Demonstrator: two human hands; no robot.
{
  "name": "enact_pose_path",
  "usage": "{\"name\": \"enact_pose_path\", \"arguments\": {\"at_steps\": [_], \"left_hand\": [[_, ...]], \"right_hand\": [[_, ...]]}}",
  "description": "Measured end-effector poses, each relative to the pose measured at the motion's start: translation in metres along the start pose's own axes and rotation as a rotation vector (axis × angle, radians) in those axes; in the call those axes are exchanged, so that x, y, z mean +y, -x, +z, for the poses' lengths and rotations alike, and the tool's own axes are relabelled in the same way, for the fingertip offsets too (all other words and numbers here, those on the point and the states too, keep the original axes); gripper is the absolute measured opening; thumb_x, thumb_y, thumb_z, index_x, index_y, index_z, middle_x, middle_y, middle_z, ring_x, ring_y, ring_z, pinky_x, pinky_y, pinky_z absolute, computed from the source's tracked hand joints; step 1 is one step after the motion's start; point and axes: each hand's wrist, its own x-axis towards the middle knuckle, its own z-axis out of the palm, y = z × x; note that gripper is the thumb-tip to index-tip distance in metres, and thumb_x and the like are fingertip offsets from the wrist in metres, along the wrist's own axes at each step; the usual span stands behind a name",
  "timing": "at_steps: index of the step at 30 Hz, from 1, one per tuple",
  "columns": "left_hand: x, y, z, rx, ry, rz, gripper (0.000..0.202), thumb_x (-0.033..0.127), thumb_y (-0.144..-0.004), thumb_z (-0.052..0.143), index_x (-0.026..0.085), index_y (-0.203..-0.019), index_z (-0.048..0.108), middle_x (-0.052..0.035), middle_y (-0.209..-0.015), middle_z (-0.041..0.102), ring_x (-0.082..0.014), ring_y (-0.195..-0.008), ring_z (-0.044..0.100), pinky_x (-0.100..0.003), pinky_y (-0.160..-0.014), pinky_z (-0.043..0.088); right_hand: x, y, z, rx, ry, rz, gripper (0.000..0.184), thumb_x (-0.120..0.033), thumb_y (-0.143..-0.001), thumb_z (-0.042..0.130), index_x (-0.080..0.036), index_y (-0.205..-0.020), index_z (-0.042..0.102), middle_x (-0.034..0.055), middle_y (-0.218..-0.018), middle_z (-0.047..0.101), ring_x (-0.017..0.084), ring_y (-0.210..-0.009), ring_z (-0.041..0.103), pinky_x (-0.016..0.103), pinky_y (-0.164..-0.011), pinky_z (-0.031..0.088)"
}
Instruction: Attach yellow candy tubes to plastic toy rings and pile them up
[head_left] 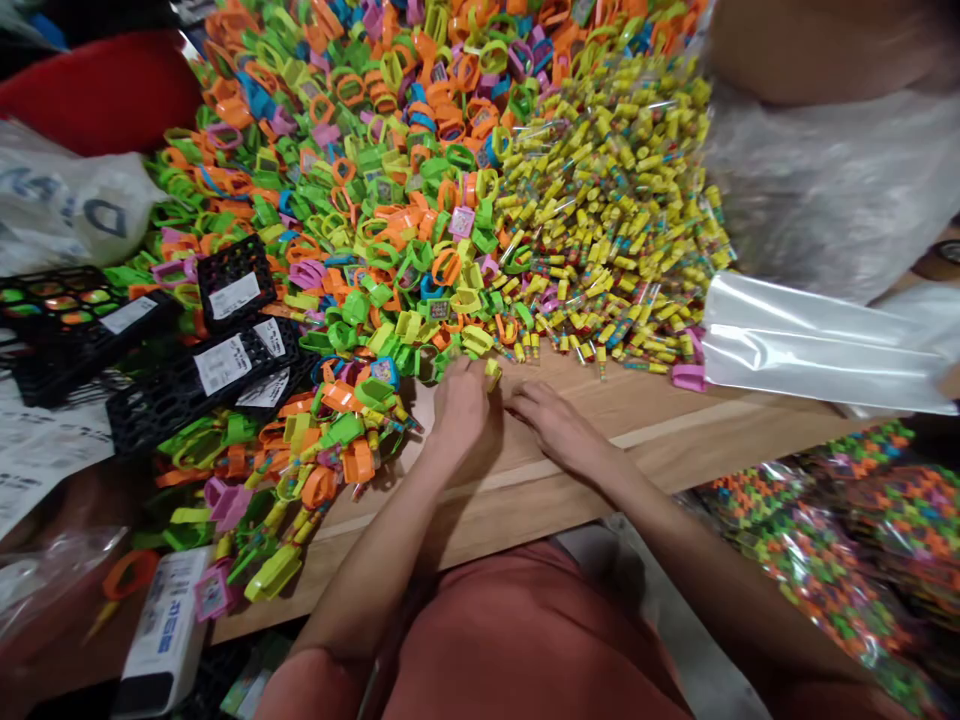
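From my remote view through the head camera, the work sits at the near edge of a great heap of plastic toy bands [375,170] in orange, green, purple and blue, spread across a wooden table [637,440]. The step in hand, as I judge it, is dealing with a single piece at the border of the heap. The left grip [459,405] is curled downward, close against a small yellow plastic piece [493,374] lying at the heap's edge. The hand hides the contact, so I cannot tell from here whether it has closed on that piece. The right grip [559,430] lies open and nearly flat on the bare wood, holding nothing I can see, with its fingers [521,398] stretched toward the same yellow piece and ending just beside it. Beyond the hands, a dense bank of yellow tubes in clear wrappers [600,210] covers the far right of the heap, and a clear plastic bag [817,345] lies to its right. Black plastic crates with white labels [202,385] sit to the left of the hands, among more of the bands. What my next move calls for, I judge, is a sure hold on the yellow piece, and the open wood in front of the hands leaves room to work it
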Motion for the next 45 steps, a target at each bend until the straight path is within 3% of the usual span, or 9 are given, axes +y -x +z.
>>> {"name": "enact_pose_path", "arguments": {"at_steps": [3, 6, 9, 12, 16, 22, 29, 38, 45], "left_hand": [[-0.007, 0.004, -0.001, 0.011, 0.052, -0.003, 0.019, 0.010, -0.094, 0.053, 0.014, -0.093, 0.072, -0.0128, -0.094, 0.065, -0.0265, -0.091, 0.061, -0.036, -0.082, 0.045], [-0.011, 0.011, -0.001, 0.050, 0.335, -0.059, 0.008, 0.011, -0.087, 0.064, 0.017, -0.081, 0.066, -0.0050, -0.081, 0.061, -0.0191, -0.077, 0.057, -0.029, -0.074, 0.042], [-0.008, 0.020, -0.002, 0.069, 0.868, -0.189, 0.012, 0.019, -0.081, 0.073, 0.018, -0.078, 0.061, 0.0008, -0.073, 0.059, -0.0131, -0.068, 0.053, -0.025, -0.066, 0.039], [0.002, 0.031, -0.005, 0.032, 1.361, -0.307, 0.031, 0.033, -0.071, 0.086, 0.017, -0.082, 0.062, 0.0012, -0.076, 0.063, -0.0111, -0.068, 0.057, -0.021, -0.060, 0.039], [0.014, 0.044, -0.010, -0.054, 1.617, -0.423, 0.049, 0.037, -0.056, 0.098, 0.018, -0.085, 0.065, 0.0015, -0.081, 0.067, -0.0094, -0.069, 0.059, -0.018, -0.056, 0.036], [0.017, 0.054, -0.009, -0.027, 1.654, -0.382, 0.043, 0.036, -0.060, 0.098, 0.018, -0.086, 0.068, 0.0009, -0.085, 0.071, -0.0074, -0.068, 0.056, -0.018, -0.058, 0.038], [0.012, 0.056, -0.006, 0.021, 1.585, -0.240, 0.033, 0.038, -0.070, 0.093, 0.020, -0.086, 0.071, 0.0003, -0.084, 0.071, -0.0109, -0.078, 0.063, -0.022, -0.080, 0.050], [0.017, 0.063, -0.005, 0.092, 1.380, -0.144, 0.025, 0.037, -0.080, 0.085, 0.019, -0.088, 0.070, -0.0034, -0.090, 0.074, -0.0154, -0.086, 0.067, -0.025, -0.083, 0.052], [0.014, 0.071, -0.008, 0.077, 1.273, -0.149, 0.021, 0.035, -0.083, 0.082, 0.019, -0.091, 0.071, -0.0035, -0.090, 0.073, -0.0164, -0.086, 0.068, -0.026, -0.083, 0.053]], "right_hand": [[-0.006, 0.006, 0.002, 0.030, 0.054, 0.066, 0.022, -0.012, -0.103, 0.046, -0.016, -0.106, 0.067, 0.0128, -0.104, 0.061, 0.027, -0.099, 0.052, 0.040, -0.090, 0.046], [-0.012, 0.008, 0.005, 0.150, -0.016, 0.163, 0.016, -0.016, -0.102, 0.051, -0.018, -0.105, 0.066, 0.0117, -0.106, 0.065, 0.028, -0.103, 0.053, 0.043, -0.093, 0.042], [-0.019, 0.009, 0.011, 0.273, -0.330, 0.309, 0.013, -0.025, -0.101, 0.053, -0.020, -0.107, 0.063, 0.0071, -0.101, 0.066, 0.023, -0.094, 0.058, 0.037, -0.085, 0.044], [-0.027, 0.009, 0.015, 0.310, -0.753, 0.449, 0.022, -0.039, -0.096, 0.062, -0.021, -0.107, 0.060, 0.0024, -0.092, 0.064, 0.017, -0.078, 0.058, 0.030, -0.070, 0.044], [-0.041, 0.007, 0.009, 0.309, -1.131, 0.571, 0.043, -0.051, -0.083, 0.078, -0.019, -0.107, 0.061, 0.0010, -0.085, 0.064, 0.013, -0.068, 0.055, 0.025, -0.059, 0.039], [-0.058, 0.004, -0.007, 0.300, -1.355, 0.624, 0.050, -0.052, -0.075, 0.088, -0.017, -0.104, 0.068, -0.0005, -0.076, 0.061, 0.011, -0.063, 0.051, 0.023, -0.053, 0.032], [-0.063, 0.004, -0.010, 0.302, -1.414, 0.612, 0.050, -0.048, -0.071, 0.093, -0.018, -0.103, 0.069, 0.0004, -0.080, 0.064, 0.011, -0.065, 0.053, 0.023, -0.055, 0.035], [-0.055, 0.007, -0.010, 0.247, -1.298, 0.543, 0.046, -0.051, -0.074, 0.089, -0.020, -0.098, 0.065, -0.0011, -0.075, 0.059, 0.012, -0.064, 0.052, 0.022, -0.055, 0.038], [-0.055, 0.007, -0.004, 0.209, -1.221, 0.525, 0.046, -0.058, -0.078, 0.083, -0.021, -0.099, 0.064, 0.0009, -0.084, 0.060, 0.013, -0.066, 0.051, 0.024, -0.059, 0.045]]}}
